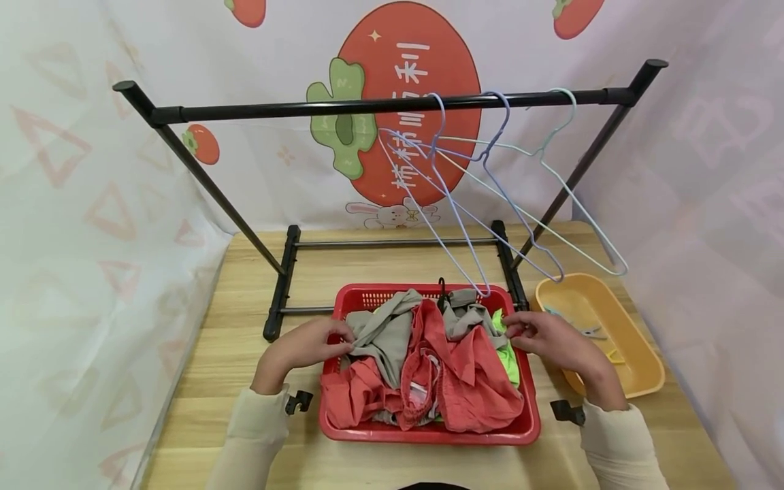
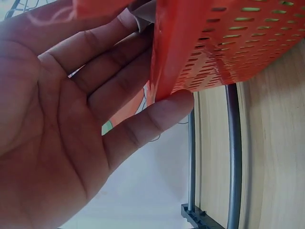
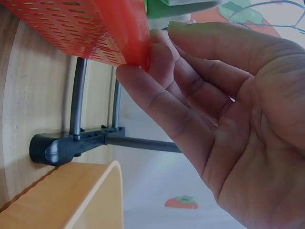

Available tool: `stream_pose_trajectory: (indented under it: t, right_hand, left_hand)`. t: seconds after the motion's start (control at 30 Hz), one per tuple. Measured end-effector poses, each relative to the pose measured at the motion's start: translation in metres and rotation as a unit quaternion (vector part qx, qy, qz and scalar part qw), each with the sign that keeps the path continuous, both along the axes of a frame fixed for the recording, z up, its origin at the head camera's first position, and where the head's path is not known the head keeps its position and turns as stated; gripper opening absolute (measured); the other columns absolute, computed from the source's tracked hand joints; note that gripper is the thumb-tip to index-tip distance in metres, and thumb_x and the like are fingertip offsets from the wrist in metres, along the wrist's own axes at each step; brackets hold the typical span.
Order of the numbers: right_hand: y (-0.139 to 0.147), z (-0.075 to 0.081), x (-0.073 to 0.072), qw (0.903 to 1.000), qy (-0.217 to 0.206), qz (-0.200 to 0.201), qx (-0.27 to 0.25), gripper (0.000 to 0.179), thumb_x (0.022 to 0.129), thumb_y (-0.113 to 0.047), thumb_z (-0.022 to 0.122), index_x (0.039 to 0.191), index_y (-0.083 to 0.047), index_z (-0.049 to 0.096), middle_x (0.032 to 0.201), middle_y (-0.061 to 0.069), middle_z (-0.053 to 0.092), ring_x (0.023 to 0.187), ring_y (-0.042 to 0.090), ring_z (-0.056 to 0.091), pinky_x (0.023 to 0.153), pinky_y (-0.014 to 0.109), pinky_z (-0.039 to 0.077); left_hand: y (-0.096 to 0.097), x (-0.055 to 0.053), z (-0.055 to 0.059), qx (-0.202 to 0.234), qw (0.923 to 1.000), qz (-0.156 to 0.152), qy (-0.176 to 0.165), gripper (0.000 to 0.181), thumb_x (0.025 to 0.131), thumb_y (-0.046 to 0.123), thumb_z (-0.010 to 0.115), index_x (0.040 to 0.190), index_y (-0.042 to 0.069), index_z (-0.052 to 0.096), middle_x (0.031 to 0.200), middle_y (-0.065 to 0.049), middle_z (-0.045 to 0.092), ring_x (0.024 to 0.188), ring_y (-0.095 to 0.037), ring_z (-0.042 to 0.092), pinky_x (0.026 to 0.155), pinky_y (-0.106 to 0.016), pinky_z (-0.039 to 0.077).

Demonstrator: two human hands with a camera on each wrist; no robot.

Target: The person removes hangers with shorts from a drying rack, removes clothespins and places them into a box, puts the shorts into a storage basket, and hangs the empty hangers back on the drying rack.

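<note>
A red plastic basket (image 1: 429, 439) stands on the table, full of crumpled clothes. On top lie red garments (image 1: 480, 381) and grey cloth (image 1: 392, 333); bright green cloth (image 1: 508, 364) shows at the right side. My left hand (image 1: 315, 342) is at the basket's left rim, its fingers reaching over the edge to the grey cloth. In the left wrist view its fingers are loosely extended, the little finger touching the rim. My right hand (image 1: 548, 339) is at the right rim beside the green cloth, fingers loosely bent. In the right wrist view fingertips touch the rim, thumb apart.
A black clothes rack (image 1: 367, 107) stands behind the basket. From its bar hang two purple-blue hangers (image 1: 453, 204) and a pale green hanger (image 1: 576, 197). A yellow tray (image 1: 649, 371) at right holds small clips. A black hook (image 1: 441, 289) sticks up among the clothes.
</note>
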State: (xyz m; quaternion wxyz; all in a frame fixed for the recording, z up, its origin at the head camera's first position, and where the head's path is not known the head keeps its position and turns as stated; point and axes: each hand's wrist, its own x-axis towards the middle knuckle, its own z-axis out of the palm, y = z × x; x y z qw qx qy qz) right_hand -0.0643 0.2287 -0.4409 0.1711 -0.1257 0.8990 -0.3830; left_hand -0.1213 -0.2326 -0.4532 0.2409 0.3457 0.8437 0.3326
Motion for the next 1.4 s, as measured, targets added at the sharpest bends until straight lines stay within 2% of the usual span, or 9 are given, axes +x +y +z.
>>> stream_pose_trajectory:
  t: [0.13,0.33,0.53,0.63,0.9,1.07,1.27,1.4]
  right_hand:
    - [-0.002,0.000,-0.005,0.9999,0.012,0.005,0.000,0.027,0.091,0.004,0.071,0.118,0.006,0.069,0.094,0.002,0.069,0.083,0.016,0.064,0.069,0.027,0.057]
    - [-0.002,0.000,-0.010,0.9999,-0.009,-0.003,0.005,0.031,0.090,0.006,0.071,0.120,0.007,0.068,0.096,0.004,0.069,0.079,0.018,0.062,0.067,0.027,0.057]
    - [-0.006,0.001,-0.017,0.9984,0.039,-0.008,0.040,0.033,0.089,0.006,0.068,0.121,0.008,0.068,0.096,0.005,0.070,0.075,0.018,0.059,0.064,0.028,0.055]
    - [-0.008,0.002,-0.018,0.9973,0.048,-0.003,0.055,0.030,0.090,0.004,0.069,0.120,0.008,0.068,0.095,0.004,0.069,0.075,0.018,0.059,0.063,0.027,0.053]
    - [-0.009,0.004,-0.014,0.9977,0.036,0.000,0.057,0.030,0.091,0.002,0.068,0.121,0.007,0.068,0.095,0.003,0.068,0.076,0.018,0.057,0.062,0.028,0.052]
    - [-0.007,0.003,-0.010,0.9984,0.020,-0.010,0.053,0.032,0.092,0.000,0.066,0.124,0.005,0.067,0.095,0.004,0.067,0.076,0.020,0.056,0.061,0.028,0.051]
    - [-0.004,0.002,-0.005,0.9988,0.018,-0.014,0.044,0.032,0.097,-0.005,0.068,0.127,0.002,0.067,0.095,0.003,0.067,0.077,0.018,0.057,0.064,0.028,0.052]
    - [-0.002,0.002,-0.002,0.9987,0.029,-0.010,0.041,0.030,0.098,-0.008,0.068,0.128,-0.001,0.068,0.097,0.002,0.068,0.079,0.018,0.057,0.067,0.028,0.053]
  left_hand:
    - [0.002,0.000,0.002,-0.006,0.9999,0.010,0.010,0.007,0.097,0.012,0.072,0.092,0.015,0.076,0.086,0.012,0.064,0.076,-0.009,0.058,0.073,-0.031,0.052]
    - [0.008,0.001,0.002,-0.014,0.9997,0.022,0.001,0.007,0.094,0.012,0.075,0.088,0.016,0.074,0.085,0.010,0.064,0.072,-0.011,0.059,0.067,-0.027,0.052]
    - [0.011,0.000,0.003,-0.016,0.9989,0.034,0.028,0.005,0.092,0.016,0.079,0.092,0.016,0.075,0.093,0.009,0.065,0.083,-0.016,0.061,0.076,-0.033,0.054]
    - [0.012,-0.001,0.003,-0.013,0.9990,0.035,0.026,0.005,0.092,0.017,0.079,0.092,0.016,0.075,0.092,0.009,0.065,0.082,-0.014,0.060,0.078,-0.036,0.056]
    - [0.016,0.000,0.003,-0.024,0.9988,0.027,0.035,0.004,0.093,0.019,0.078,0.095,0.017,0.075,0.094,0.011,0.066,0.083,-0.009,0.060,0.081,-0.035,0.055]
    - [0.021,0.002,0.003,-0.039,0.9982,0.032,0.032,0.010,0.093,0.019,0.078,0.101,0.014,0.075,0.095,0.009,0.068,0.085,-0.015,0.062,0.081,-0.035,0.054]
    - [0.020,0.008,0.007,-0.049,0.9975,0.035,0.037,0.020,0.096,0.023,0.075,0.111,0.010,0.073,0.104,0.003,0.068,0.096,-0.021,0.065,0.088,-0.041,0.054]
    - [0.018,0.012,0.012,-0.046,0.9961,0.053,0.053,0.031,0.097,0.026,0.074,0.122,0.009,0.070,0.118,-0.001,0.068,0.109,-0.020,0.064,0.097,-0.044,0.052]
